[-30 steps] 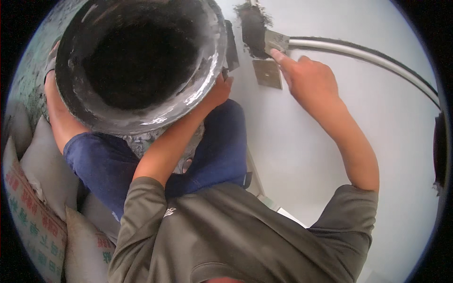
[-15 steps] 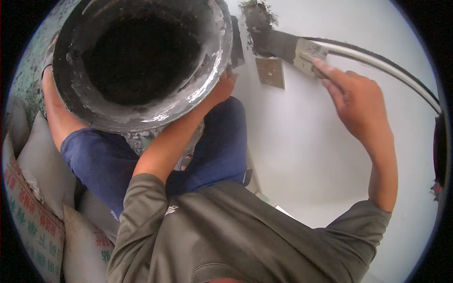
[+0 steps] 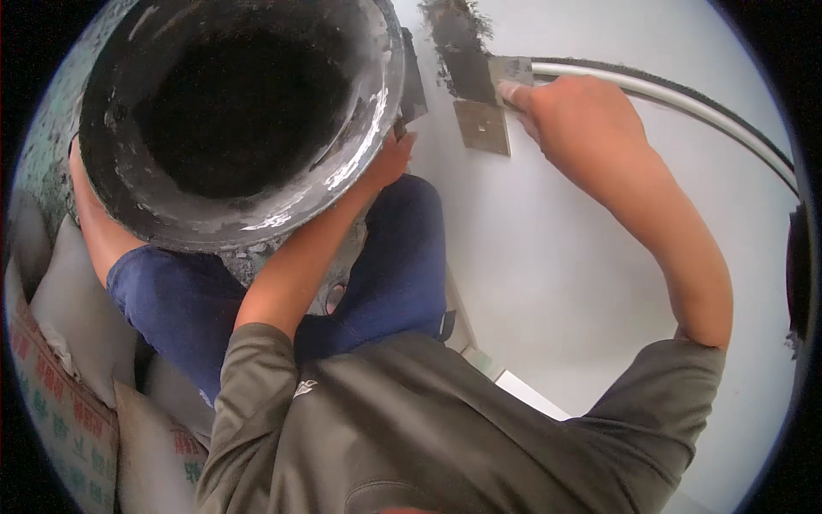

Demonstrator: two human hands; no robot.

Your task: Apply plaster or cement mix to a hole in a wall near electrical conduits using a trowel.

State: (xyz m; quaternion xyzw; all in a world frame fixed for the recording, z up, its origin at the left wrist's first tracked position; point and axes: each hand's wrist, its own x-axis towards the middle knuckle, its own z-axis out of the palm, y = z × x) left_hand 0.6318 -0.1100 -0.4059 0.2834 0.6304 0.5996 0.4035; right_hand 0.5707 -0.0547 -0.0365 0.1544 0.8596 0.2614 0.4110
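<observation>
My right hand (image 3: 582, 120) grips a putty knife (image 3: 516, 70) and holds its blade against the pale wall. The blade's far end meets a patch of dark grey mortar (image 3: 467, 64). Just below that patch sits a square wall plate (image 3: 483, 128). My left hand (image 3: 393, 161) is closed beside the right rim of a big black basin (image 3: 257, 224), its fingers partly hidden. From that hand rises a dark grey flat-bladed tool (image 3: 414, 81), mostly behind the basin. Grey smears coat the basin's inner wall; its deep middle is too dark to make out.
A white pipe (image 3: 659, 98) runs along the wall to the right, with a dark groove beside it. Filled sacks (image 3: 81, 300) lie at the left. My bent knees (image 3: 402, 248) are under and beside the basin, above a rubble-strewn floor (image 3: 257, 261).
My right hand and the putty knife have moved left along the wall onto the mortar patch. The basin appears slightly farther left and lower. My left hand keeps its hold.
</observation>
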